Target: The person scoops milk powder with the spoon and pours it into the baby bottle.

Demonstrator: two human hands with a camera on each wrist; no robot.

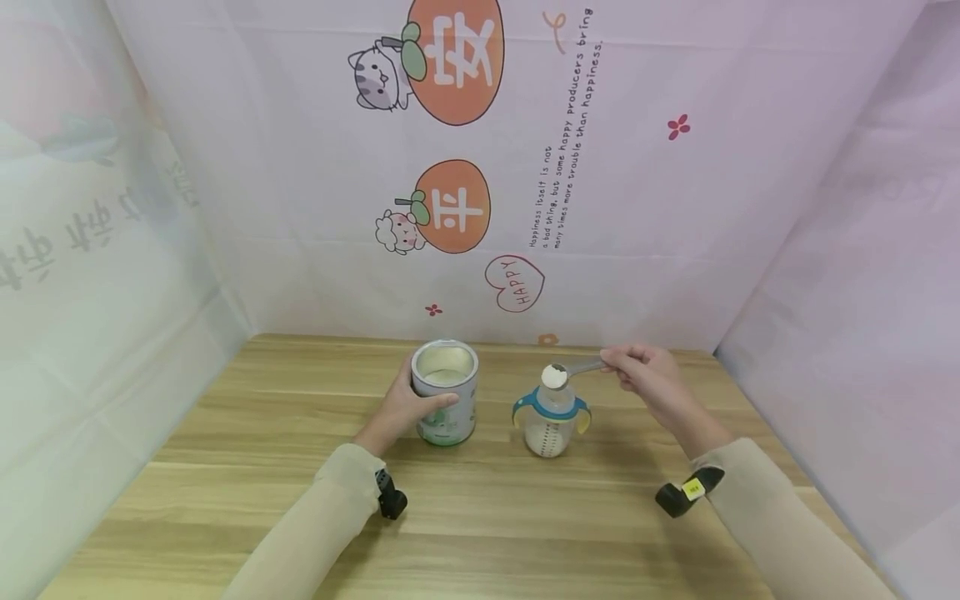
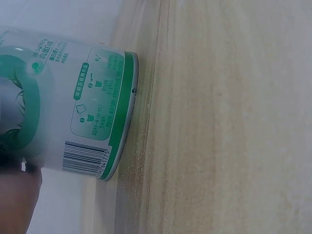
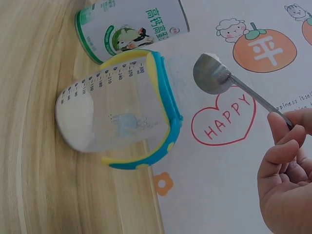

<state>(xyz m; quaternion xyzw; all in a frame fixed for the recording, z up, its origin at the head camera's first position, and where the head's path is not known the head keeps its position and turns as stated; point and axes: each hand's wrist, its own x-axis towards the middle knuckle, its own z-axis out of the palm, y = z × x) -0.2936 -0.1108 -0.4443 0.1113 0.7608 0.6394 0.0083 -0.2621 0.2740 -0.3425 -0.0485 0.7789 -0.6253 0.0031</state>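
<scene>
In the head view my left hand [image 1: 408, 406] grips the side of an open milk powder can [image 1: 448, 421], thumb across its front. Pale powder shows inside the can, which stands on the table. To its right stands a clear baby bottle [image 1: 550, 435] with a blue collar, blue-and-yellow handles and white powder at the bottom. Its top has no cap. My right hand [image 1: 648, 379] pinches the handle of a metal spoon [image 3: 212, 73] between thumb and fingers. The spoon's bowl, heaped with white powder, is above the bottle's mouth, apart from it in the right wrist view.
The wooden table [image 1: 480, 533] runs back to a white printed cloth [image 1: 637, 233], and similar cloth [image 1: 847, 275] hangs at both sides. A little powder is scattered on the table near the can's base in the left wrist view.
</scene>
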